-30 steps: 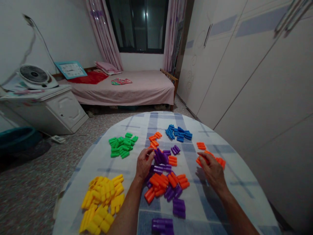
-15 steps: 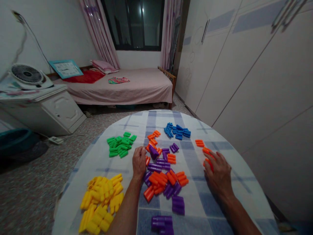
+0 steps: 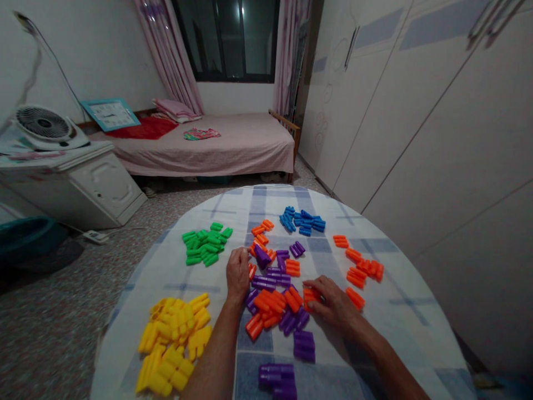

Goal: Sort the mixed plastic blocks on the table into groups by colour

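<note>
At the right side of the mixed pile, my right hand [image 3: 333, 305] has thumb and fingers closed around an orange ribbed plastic block [image 3: 308, 295]. My left hand [image 3: 238, 275] rests with curled fingers at the pile's left edge; whatever is inside it, if anything, is hidden. Between the hands lie purple blocks [image 3: 264, 282] mixed with orange blocks [image 3: 270, 301]. Two more purple pieces, a nearer one [image 3: 277, 376] and a farther one [image 3: 303, 345], sit toward me. Right of my right hand, several orange blocks [image 3: 356, 276] form a loose group.
Green blocks [image 3: 204, 244] lie beyond my left hand, yellow blocks [image 3: 170, 339] beside my left forearm, and blue blocks [image 3: 303, 220] at the far side. The round table [image 3: 400, 333] wears a checked cloth. Behind it are a bed [image 3: 241, 144] and a wardrobe [image 3: 416, 139].
My right hand has moved left from the loose orange group to the mixed pile and closed on an orange block there. The orange group it covered is now visible. My left hand stays put.
</note>
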Tool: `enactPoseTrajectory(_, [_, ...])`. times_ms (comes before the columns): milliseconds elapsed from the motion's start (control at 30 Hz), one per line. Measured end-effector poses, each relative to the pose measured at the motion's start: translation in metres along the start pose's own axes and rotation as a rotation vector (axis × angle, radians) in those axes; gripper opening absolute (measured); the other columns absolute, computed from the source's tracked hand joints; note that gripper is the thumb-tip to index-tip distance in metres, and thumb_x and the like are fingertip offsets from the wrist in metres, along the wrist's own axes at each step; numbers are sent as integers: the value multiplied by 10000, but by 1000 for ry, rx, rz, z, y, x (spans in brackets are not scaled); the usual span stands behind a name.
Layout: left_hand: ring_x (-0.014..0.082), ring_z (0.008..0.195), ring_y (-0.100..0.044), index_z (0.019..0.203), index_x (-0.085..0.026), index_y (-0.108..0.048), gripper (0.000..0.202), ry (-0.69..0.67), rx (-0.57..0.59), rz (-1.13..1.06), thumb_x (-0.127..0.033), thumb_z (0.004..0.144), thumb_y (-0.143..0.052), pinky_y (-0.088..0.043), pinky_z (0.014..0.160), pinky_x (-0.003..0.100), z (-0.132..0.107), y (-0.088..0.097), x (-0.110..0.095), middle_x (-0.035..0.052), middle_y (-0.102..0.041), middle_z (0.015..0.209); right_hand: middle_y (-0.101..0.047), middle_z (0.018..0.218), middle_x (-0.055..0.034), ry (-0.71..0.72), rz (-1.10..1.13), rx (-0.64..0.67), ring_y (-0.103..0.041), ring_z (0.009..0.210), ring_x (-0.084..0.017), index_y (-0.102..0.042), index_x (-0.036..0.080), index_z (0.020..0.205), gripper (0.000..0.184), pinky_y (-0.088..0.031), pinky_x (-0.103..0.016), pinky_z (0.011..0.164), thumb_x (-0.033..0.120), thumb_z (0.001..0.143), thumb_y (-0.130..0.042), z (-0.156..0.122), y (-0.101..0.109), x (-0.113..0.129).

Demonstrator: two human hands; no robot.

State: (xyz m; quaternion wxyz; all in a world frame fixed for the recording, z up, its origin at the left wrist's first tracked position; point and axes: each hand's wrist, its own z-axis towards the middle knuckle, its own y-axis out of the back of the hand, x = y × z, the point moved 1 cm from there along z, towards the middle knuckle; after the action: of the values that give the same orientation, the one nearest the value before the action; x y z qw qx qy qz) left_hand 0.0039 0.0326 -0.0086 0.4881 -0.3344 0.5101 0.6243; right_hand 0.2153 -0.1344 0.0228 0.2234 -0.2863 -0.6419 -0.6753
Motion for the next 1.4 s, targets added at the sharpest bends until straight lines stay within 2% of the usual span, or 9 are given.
enactPoseTrajectory(133, [171, 878, -576, 908, -183, -626, 400, 3, 2, 15, -423, 915, -306, -453, 804, 303, 0, 0, -2, 58, -604, 920, -571, 825, -9, -72, 84, 19, -553, 758, -165, -648, 209, 891, 174, -432, -284, 684, 268, 751, -562, 4, 4, 5])
enactPoseTrajectory(300, [168, 880, -581, 890, -182, -624, 402, -16, 16, 32, -409, 917, -292, -458, 797, 293, 0, 0, -2, 56, -614, 915, -560, 862, -20, -37, 190, -159, -537, 792, -159, -603, 196, 901, 168, -424, -286, 721, 282, 800, -499, 30, 4, 16])
enactPoseTrajectory(533, [171, 872, -588, 894, -187, -621, 384, 37, 8, 20, -422, 908, -318, -465, 783, 302, -2, 0, -5, 54, -615, 924, -580, 899, -37, 12, 17, -246, -526, 882, -188, -542, 205, 844, 91, -403, -327, 804, 223, 769, -494, 66, -25, 10])
enactPoseTrajectory(800, [185, 867, -594, 900, -183, -623, 398, 89, 31, 0, -452, 888, -331, -501, 672, 282, -2, 0, -8, 69, -608, 950, -518, 973, -48, -15, -13, -285, -529, 881, -184, -516, 194, 1009, 283, -431, -318, 792, 222, 731, -562, 66, -34, 16])
enactPoseTrajectory(1000, [189, 874, -598, 904, -185, -626, 405, 93, 42, -11, -473, 881, -341, -514, 650, 278, -1, -1, -3, 73, -610, 964, -543, 946, -27, -11, 148, -286, -548, 857, -164, -513, 200, 969, 228, -444, -296, 779, 199, 742, -521, 58, -36, 26])
enactPoseTrajectory(1100, [187, 847, -606, 939, -183, -616, 407, 148, 57, -74, -486, 873, -354, -520, 591, 267, -3, -1, -4, 79, -608, 993, -588, 905, -21, -64, 211, -273, -566, 832, -168, -521, 199, 940, 190, -454, -300, 765, 220, 753, -492, 54, -23, 24])
enactPoseTrajectory(1167, [187, 848, -608, 944, -184, -610, 405, 181, 61, -103, -492, 868, -359, -524, 576, 265, -3, -2, -4, 80, -606, 1003, -602, 964, -44, -105, 194, -354, -573, 881, -181, -521, 189, 1006, 251, -459, -314, 794, 242, 766, -471, 54, -2, 12])
enactPoseTrajectory(1300, [198, 889, -603, 925, -186, -607, 398, 164, 67, -93, -494, 863, -364, -530, 586, 267, -2, -3, -2, 80, -597, 996, -571, 1077, -113, -122, -176, -689, -524, 1014, -231, -529, 152, 1100, 351, -416, -373, 905, 245, 769, -458, 59, 58, -34])
enactPoseTrajectory(1400, [198, 879, -600, 909, -189, -607, 391, 164, 66, -86, -493, 860, -365, -533, 578, 268, -1, -3, -2, 77, -595, 986, -566, 1062, -134, -221, -460, -740, -509, 1022, -252, -547, 141, 1130, 366, -411, -386, 898, 207, 792, -425, 61, 92, -73])
